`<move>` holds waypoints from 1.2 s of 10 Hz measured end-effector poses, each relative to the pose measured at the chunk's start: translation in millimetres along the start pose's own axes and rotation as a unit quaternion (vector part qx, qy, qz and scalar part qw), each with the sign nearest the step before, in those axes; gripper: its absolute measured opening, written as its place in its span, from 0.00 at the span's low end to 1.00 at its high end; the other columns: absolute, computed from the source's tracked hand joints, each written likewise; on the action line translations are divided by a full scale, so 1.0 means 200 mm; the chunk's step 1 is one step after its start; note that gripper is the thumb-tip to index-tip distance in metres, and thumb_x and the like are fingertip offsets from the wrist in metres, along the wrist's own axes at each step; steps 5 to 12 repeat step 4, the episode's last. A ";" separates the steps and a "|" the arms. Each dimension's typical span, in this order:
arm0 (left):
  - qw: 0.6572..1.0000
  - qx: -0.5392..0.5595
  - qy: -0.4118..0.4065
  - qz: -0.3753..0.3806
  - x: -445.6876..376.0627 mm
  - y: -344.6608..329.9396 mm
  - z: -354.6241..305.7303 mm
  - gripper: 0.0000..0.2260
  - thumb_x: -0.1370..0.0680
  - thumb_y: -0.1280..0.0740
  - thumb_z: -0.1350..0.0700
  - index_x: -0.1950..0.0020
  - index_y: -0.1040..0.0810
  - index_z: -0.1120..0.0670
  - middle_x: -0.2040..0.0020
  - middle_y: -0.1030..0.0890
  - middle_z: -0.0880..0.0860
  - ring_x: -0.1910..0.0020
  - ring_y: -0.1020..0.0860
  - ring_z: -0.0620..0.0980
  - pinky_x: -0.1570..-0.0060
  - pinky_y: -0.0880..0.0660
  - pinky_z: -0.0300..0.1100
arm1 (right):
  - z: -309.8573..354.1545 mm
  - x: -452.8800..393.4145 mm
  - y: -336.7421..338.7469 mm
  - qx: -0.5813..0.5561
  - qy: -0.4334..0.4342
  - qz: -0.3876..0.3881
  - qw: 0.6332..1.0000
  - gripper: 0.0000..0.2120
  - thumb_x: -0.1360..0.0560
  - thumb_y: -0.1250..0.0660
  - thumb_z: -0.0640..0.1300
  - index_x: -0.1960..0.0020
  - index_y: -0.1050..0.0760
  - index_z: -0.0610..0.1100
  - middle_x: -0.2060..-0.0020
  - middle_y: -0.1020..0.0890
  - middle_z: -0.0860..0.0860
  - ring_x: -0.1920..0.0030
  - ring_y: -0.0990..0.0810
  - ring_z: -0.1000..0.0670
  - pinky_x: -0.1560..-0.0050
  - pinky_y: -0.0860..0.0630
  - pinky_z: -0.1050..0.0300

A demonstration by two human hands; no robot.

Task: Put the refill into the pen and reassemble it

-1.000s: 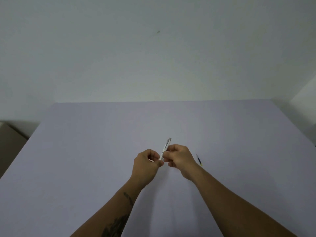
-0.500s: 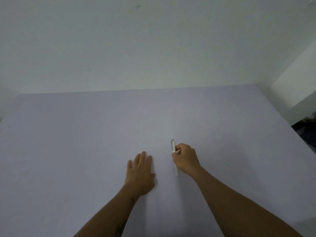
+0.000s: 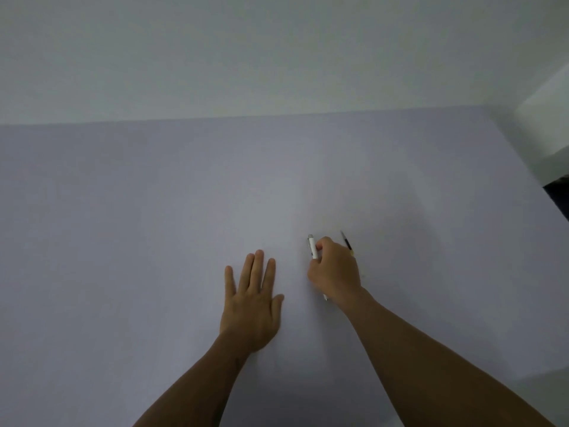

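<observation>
A white pen lies along the pale lilac table, its clip end pointing away from me. My right hand is curled over its middle, fingers closed on it; the tip shows below my wrist. A thin dark refill with a yellowish end lies on the table just behind and to the right of that hand, partly hidden by it. My left hand rests flat on the table to the left of the pen, palm down, fingers spread, holding nothing.
A plain white wall rises behind the table's far edge. The table's right edge runs diagonally at the right, with a dark gap beyond it.
A second ago both hands held the pen up together. My left hand let go and went flat on the table; my right hand lowered the pen onto the table.
</observation>
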State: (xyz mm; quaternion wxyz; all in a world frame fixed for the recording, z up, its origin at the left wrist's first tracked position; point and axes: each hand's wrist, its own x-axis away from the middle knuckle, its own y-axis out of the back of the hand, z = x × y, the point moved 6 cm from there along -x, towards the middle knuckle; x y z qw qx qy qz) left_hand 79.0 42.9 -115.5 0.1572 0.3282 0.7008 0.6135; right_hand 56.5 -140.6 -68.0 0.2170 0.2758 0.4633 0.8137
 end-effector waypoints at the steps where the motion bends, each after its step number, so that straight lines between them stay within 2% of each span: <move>1: 1.000 -0.006 0.001 -0.003 0.00 -0.01 0.00 0.30 0.20 0.56 0.41 0.21 0.55 0.53 0.20 0.57 0.55 0.22 0.61 0.55 0.26 0.59 0.64 | 0.00 -0.02 0.00 0.002 0.009 0.006 1.000 0.07 0.26 0.35 0.42 0.49 0.25 0.42 0.57 0.18 0.46 0.58 0.20 0.44 0.60 0.22 0.52; 2: 1.000 -0.014 0.008 0.011 0.00 -0.02 0.00 0.30 0.20 0.57 0.41 0.21 0.56 0.53 0.20 0.58 0.55 0.22 0.62 0.54 0.26 0.59 0.64 | -0.02 -0.02 0.01 -0.005 -0.004 0.022 1.000 0.09 0.27 0.34 0.43 0.47 0.25 0.43 0.55 0.18 0.46 0.58 0.20 0.45 0.60 0.24 0.53; 3: 1.000 -0.010 0.005 0.029 0.00 -0.01 -0.01 0.30 0.20 0.59 0.41 0.21 0.59 0.52 0.20 0.61 0.55 0.22 0.64 0.54 0.26 0.61 0.63 | -0.05 -0.03 0.03 -0.018 -0.028 0.047 0.998 0.16 0.27 0.33 0.47 0.41 0.25 0.44 0.49 0.19 0.45 0.56 0.24 0.46 0.58 0.31 0.56; 4: 0.999 0.002 0.001 0.048 -0.03 0.03 0.01 0.30 0.20 0.56 0.42 0.21 0.58 0.53 0.20 0.61 0.55 0.22 0.63 0.54 0.25 0.61 0.62 | -0.09 -0.02 0.08 -0.027 -0.042 0.084 0.995 0.24 0.27 0.33 0.50 0.33 0.29 0.44 0.41 0.22 0.43 0.43 0.23 0.42 0.52 0.32 0.56; 12: 0.999 0.002 0.001 0.048 -0.03 0.03 0.01 0.30 0.20 0.56 0.42 0.21 0.58 0.53 0.20 0.61 0.55 0.22 0.63 0.54 0.25 0.61 0.62 | -0.09 -0.02 0.08 -0.027 -0.042 0.084 0.995 0.24 0.27 0.33 0.50 0.33 0.29 0.44 0.41 0.22 0.43 0.43 0.23 0.42 0.52 0.32 0.56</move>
